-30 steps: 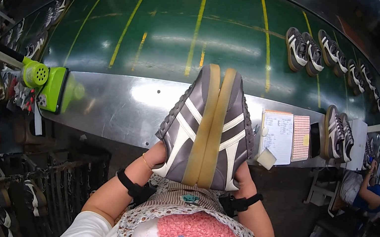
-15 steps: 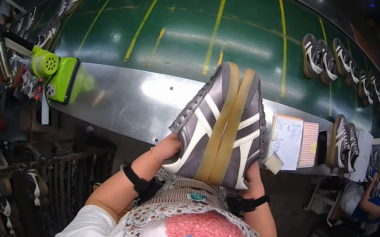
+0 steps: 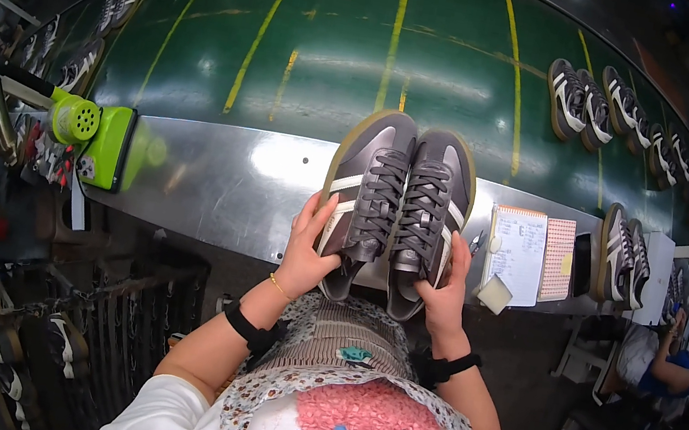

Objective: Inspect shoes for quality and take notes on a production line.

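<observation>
Two dark grey sneakers with white stripes and gum-coloured soles are held side by side over the metal ledge, laces up and toes pointing away from me. My left hand (image 3: 310,244) grips the left sneaker (image 3: 370,185) at its heel end, thumb at the collar and fingers along the outer side. In the same way my right hand (image 3: 445,288) is closed on the right sneaker (image 3: 431,188), its thumb at the heel opening. The inner edges of the two shoes touch or nearly touch. Their soles' undersides are hidden.
Beyond the metal ledge (image 3: 222,185) runs a green conveyor belt (image 3: 327,48) with yellow lines, bearing sneakers (image 3: 567,100) at the right. An open notebook (image 3: 517,248), a pale block (image 3: 494,294) and another pair of sneakers (image 3: 616,251) sit to my right. A lime-green device (image 3: 108,146) stands left.
Both sneakers have been turned from sole against sole, with their sides up, to laces up. My hands have come into fuller view around the heels.
</observation>
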Demonstrator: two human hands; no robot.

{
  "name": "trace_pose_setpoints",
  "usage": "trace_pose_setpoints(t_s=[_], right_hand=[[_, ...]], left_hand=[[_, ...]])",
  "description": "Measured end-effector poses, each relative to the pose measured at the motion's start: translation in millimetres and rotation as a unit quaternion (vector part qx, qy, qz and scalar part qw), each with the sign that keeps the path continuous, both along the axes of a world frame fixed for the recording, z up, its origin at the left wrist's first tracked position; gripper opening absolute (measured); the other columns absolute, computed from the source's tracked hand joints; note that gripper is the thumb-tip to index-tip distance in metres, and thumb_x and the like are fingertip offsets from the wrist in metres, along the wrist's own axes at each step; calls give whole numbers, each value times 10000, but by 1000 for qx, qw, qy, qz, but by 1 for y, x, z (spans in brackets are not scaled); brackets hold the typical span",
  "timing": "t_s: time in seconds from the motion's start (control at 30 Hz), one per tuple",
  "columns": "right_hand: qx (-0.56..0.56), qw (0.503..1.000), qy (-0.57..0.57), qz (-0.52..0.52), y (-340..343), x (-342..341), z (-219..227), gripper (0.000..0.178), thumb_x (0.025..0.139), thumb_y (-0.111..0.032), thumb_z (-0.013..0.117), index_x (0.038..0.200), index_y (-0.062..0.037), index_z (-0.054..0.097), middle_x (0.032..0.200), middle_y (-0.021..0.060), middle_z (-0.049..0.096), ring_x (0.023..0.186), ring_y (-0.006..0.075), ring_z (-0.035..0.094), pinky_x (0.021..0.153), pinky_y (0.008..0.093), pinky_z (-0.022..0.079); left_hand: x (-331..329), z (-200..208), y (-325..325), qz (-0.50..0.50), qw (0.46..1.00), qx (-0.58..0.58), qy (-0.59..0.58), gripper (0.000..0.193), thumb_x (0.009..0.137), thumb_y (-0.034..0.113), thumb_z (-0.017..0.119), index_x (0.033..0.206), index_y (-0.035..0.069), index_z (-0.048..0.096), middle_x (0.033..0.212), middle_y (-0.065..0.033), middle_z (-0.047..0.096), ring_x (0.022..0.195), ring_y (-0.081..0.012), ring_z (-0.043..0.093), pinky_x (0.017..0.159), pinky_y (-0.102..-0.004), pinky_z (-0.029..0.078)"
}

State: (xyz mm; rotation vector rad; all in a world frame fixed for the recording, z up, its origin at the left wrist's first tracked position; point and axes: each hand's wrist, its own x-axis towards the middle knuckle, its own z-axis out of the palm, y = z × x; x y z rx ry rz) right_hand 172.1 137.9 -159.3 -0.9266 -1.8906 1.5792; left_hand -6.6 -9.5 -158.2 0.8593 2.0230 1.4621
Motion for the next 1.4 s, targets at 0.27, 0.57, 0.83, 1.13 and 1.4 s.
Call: trace_pose_setpoints(t_s=[0.27, 0.57, 0.83, 1.13, 1.4], right_hand=[[98, 992, -84, -16, 2, 0, 5, 795, 580, 40, 600, 1324, -118, 369, 1347, 124, 233, 1254, 268, 285, 1030, 326, 251], [91, 992, -75, -44, -11, -10, 5, 724, 574, -47, 673, 1256, -148, 451, 1286, 143, 310, 1177, 332, 322, 996, 404, 288], [221, 936, -267, 57, -18, -9, -17, 699, 640, -182, 747, 1270, -159, 445, 1333, 196, 278, 1160, 392, 329, 976, 442, 301], [-208, 977, -32, -19, 9, 9, -60, 507, 935, -188, 436, 1382, -61, 231, 1297, 133, 404, 1139, 203, 426, 973, 319, 324], [-202, 974, -100, 18, 12, -5, -66, 545, 945, -339, 400, 1388, -70, 230, 1302, 160, 409, 1189, 217, 405, 991, 297, 305]], left_hand=[[1, 11, 4, -1, 986, -68, 152, 817, 548, -14, 625, 1319, 150, 412, 1377, -167, 289, 1212, -364, 325, 1009, -402, 288], [-5, 11, -7, 8, 971, -101, 215, 776, 544, 10, 636, 1284, 157, 450, 1367, -180, 306, 1186, -375, 339, 999, -420, 277], [6, -19, 0, -53, 914, -252, 314, 649, 651, 154, 710, 1255, 224, 482, 1365, -165, 320, 1135, -368, 367, 952, -453, 286], [-52, -65, -11, 5, 990, -58, -131, 443, 869, 190, 545, 1262, 45, 402, 1095, -109, 580, 907, -165, 528, 805, -294, 441], [-57, -47, 8, -77, 945, -131, -291, 543, 930, 401, 395, 1357, 78, 309, 1314, -107, 404, 1193, -195, 378, 984, -290, 296]])
